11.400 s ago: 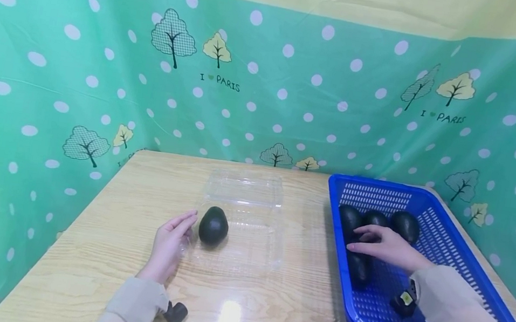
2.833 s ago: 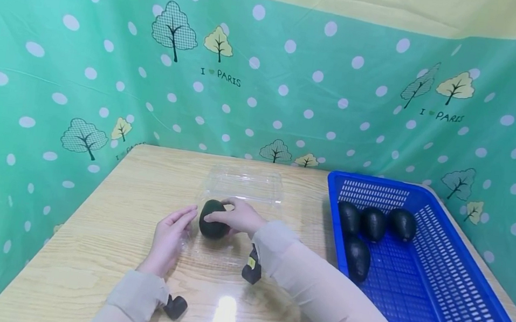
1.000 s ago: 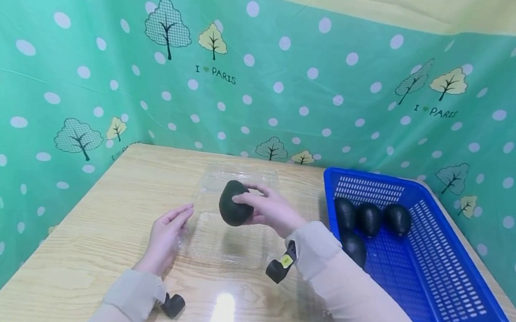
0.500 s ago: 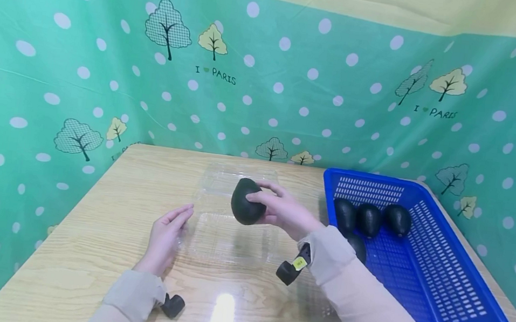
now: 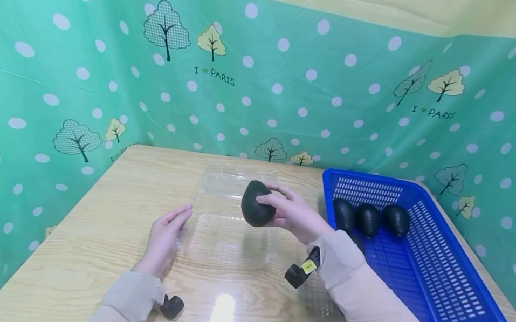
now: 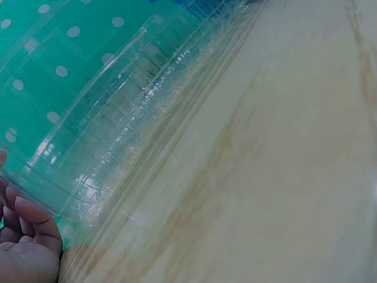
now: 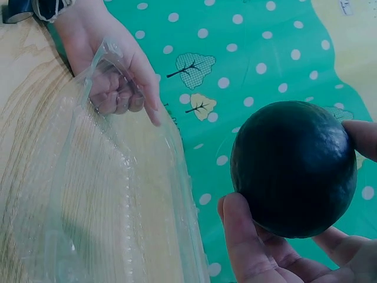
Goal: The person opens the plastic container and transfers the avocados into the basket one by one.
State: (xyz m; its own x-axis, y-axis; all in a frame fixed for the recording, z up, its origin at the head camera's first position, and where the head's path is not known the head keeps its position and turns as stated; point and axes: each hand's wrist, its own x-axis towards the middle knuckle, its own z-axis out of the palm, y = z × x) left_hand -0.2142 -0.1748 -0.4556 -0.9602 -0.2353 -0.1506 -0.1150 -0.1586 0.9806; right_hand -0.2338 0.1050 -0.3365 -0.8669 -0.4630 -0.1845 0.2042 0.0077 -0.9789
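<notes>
My right hand (image 5: 294,213) grips a dark green avocado (image 5: 256,204) between thumb and fingers, raised over the clear plastic clamshell container (image 5: 209,236). In the right wrist view the avocado (image 7: 294,171) fills the right side, with fingertips around it. The container lies open on the table, its lid part (image 5: 231,179) toward the back. At its left rim, my left hand (image 5: 163,238) holds the edge with bent fingers. The left wrist view has those fingers (image 6: 38,215) right at the container's corner (image 6: 70,203). No avocado shows inside the container.
A blue perforated basket (image 5: 464,270) stands on the right of the wooden table (image 5: 92,264). Several avocados (image 5: 368,221) lie at its back left. A green dotted curtain (image 5: 268,81) hangs behind the table and along both sides.
Earlier the avocado sat at the container's left, and my right hand was in the basket. That hand then took hold of it, lifted it and carried it right. My left hand has stayed put.
</notes>
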